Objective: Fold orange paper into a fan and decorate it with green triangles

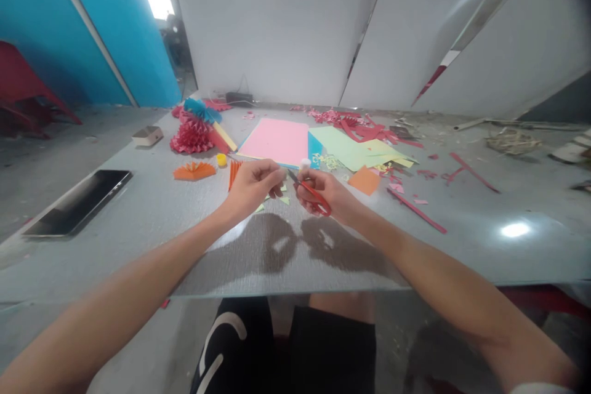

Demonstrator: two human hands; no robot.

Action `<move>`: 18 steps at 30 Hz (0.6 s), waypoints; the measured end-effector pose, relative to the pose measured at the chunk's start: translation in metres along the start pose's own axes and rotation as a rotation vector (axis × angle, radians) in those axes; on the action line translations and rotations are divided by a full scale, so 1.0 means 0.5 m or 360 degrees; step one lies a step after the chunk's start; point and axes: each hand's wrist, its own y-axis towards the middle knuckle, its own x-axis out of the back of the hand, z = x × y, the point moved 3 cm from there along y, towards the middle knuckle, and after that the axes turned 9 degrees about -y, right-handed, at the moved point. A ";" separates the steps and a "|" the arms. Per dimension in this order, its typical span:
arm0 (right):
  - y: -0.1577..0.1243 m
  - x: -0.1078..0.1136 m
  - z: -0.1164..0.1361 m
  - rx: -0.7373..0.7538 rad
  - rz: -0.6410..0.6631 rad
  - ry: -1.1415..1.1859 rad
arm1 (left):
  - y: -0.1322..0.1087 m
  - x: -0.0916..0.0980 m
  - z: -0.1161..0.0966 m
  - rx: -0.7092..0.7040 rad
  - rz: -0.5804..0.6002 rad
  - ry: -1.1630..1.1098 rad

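Observation:
Red-handled scissors (314, 197) are gripped in my right hand (325, 194), their blades pointing up and left toward my left hand (256, 188). The fingers of my left hand are pinched together close to the blade tips; whatever they hold is too small to make out. Just above my right fingers shows a white round top (305, 164), partly hidden by the hand. Small pale green paper scraps (284, 200) lie beneath both hands. A folded orange paper piece (234, 173) stands partly behind my left hand, and an orange paper sheet (364, 180) lies right of my right hand.
On the glass-topped table lie pink paper (277, 138), light green paper (351, 144), a yellow cap (221, 160), an orange pleated fan (194, 171) and red pleated paper (191, 132). A phone (80, 203) lies left. Red strips (418, 212) and scraps scatter right.

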 end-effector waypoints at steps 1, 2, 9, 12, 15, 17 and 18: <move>0.001 0.000 -0.001 0.0004 0.0002 0.0006 | 0.000 0.000 -0.001 0.0001 -0.0003 -0.0006; 0.001 0.000 -0.002 0.0007 0.0002 0.0011 | 0.000 0.000 -0.001 0.0010 0.0011 -0.0009; 0.001 0.003 0.002 -0.0009 0.0002 0.0013 | 0.001 -0.002 -0.004 0.0073 0.0035 -0.0069; -0.001 0.003 0.004 -0.0017 0.0029 -0.0006 | 0.002 -0.003 -0.006 0.0069 0.0031 -0.0049; -0.001 0.005 0.003 -0.0033 0.0062 -0.0023 | 0.002 -0.003 -0.007 0.0074 0.0049 0.0004; 0.001 0.007 0.000 -0.0047 0.0101 -0.0042 | 0.001 -0.002 -0.007 0.0072 0.0059 0.0026; 0.002 0.009 -0.002 -0.0052 0.0118 -0.0054 | 0.001 -0.002 -0.007 0.0071 0.0063 0.0034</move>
